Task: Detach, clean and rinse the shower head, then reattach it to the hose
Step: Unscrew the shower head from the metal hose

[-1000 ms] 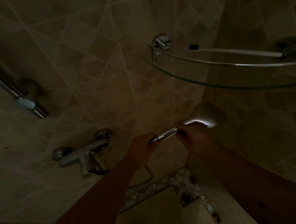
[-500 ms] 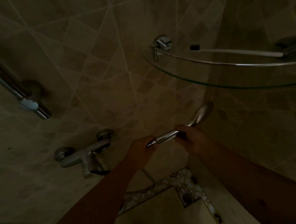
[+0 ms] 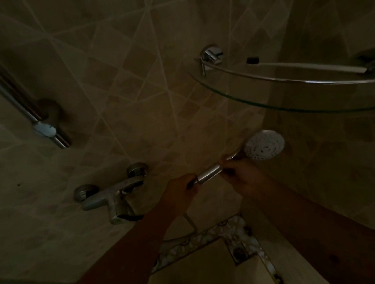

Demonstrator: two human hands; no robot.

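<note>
Dim tiled shower stall, wall mixer tap (image 3: 114,194), glass corner shelf (image 3: 296,106)

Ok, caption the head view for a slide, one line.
Two hands twist a chrome shower head at its hose joint: left hand grips the hose end, right hand grips the handle, beside the wall mixer tap.

dim shower corner, light low. walls (image 3: 126,83) clad in beige tiles laid on the diagonal with pale grout. chrome mixer tap (image 3: 112,194) fixed to the wall at lower left. slanted chrome rail (image 3: 8,94) at upper left. curved glass corner shelf (image 3: 296,106) with chrome rim at right. floor (image 3: 200,280) pale, patterned border, square drain (image 3: 240,252).
</note>
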